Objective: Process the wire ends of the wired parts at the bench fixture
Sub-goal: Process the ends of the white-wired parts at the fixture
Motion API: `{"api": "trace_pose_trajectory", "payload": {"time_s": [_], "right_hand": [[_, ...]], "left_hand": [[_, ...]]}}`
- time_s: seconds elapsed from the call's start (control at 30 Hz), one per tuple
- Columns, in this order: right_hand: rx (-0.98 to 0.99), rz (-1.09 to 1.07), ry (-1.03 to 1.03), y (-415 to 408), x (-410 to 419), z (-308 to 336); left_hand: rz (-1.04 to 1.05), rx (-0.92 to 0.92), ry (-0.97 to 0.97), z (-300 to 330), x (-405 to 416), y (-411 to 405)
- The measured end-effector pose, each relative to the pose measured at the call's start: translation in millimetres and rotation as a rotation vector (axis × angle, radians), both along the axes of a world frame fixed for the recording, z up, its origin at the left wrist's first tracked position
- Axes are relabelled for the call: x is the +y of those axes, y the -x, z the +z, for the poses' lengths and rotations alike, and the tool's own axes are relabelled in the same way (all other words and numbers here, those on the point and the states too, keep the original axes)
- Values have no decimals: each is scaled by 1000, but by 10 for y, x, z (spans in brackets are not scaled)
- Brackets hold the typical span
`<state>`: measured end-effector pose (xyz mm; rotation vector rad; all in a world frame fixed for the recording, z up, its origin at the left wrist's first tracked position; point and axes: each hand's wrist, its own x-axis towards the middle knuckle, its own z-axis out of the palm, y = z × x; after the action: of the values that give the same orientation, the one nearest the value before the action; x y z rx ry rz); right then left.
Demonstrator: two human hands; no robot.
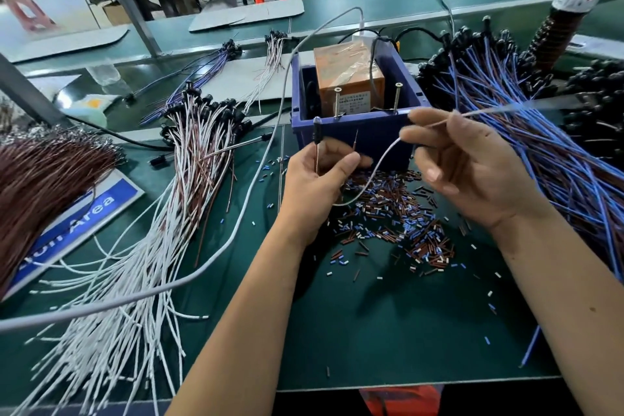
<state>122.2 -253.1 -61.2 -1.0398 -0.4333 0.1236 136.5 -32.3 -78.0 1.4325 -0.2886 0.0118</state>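
In the middle of the frame, just in front of the blue box (358, 135) that serves as the bench fixture, we are holding one wired part (316, 132) upright. Our left hand (320, 176) is pinching it, the fingers (347, 162) curled together around its brown lead, whose bare tip is pointing up beside the box wall. Our right hand (469, 162) is gripping the white lead (371, 176), thumb and forefinger closed on it near the box's right corner, so the wire is sagging in a loop between the two hands.

To do this step well, we judge that we should be keeping the slack short, steering one wire end at a time toward the two upright screws (337, 101) on the box's front rim, and holding the black body clear of them. Pulling straight rather than sideways should give a clean end.

The box is holding an orange block (347, 78) wrapped in film, with a grey cable running into it; what else lies inside we cannot tell. On the green worktop (388, 331) below the box, cut insulation bits (388, 223) are lying scattered. A white-and-brown bundle (199, 152) is lying at centre left, and a blue-wired pile (506, 118) is waiting at the upper right.
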Motion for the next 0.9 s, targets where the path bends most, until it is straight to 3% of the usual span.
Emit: {"api": "trace_pose_trajectory", "payload": {"time_s": [0.23, 0.37, 0.47, 0.63, 0.8, 0.9], "right_hand": [[120, 310, 494, 107, 144, -12], [191, 508, 630, 148, 284, -7], [188, 531, 630, 163, 304, -7], [150, 190, 489, 92, 245, -32], [210, 114, 264, 28, 244, -92], [227, -43, 216, -2, 281, -97]], "left_hand": [[-288, 101, 308, 123, -23, 86], [-384, 134, 319, 133, -28, 101], [-353, 171, 291, 104, -42, 88], [-411, 252, 298, 99, -7, 64], [-511, 246, 330, 149, -8, 51], [-555, 259, 313, 167, 5, 60]]}}
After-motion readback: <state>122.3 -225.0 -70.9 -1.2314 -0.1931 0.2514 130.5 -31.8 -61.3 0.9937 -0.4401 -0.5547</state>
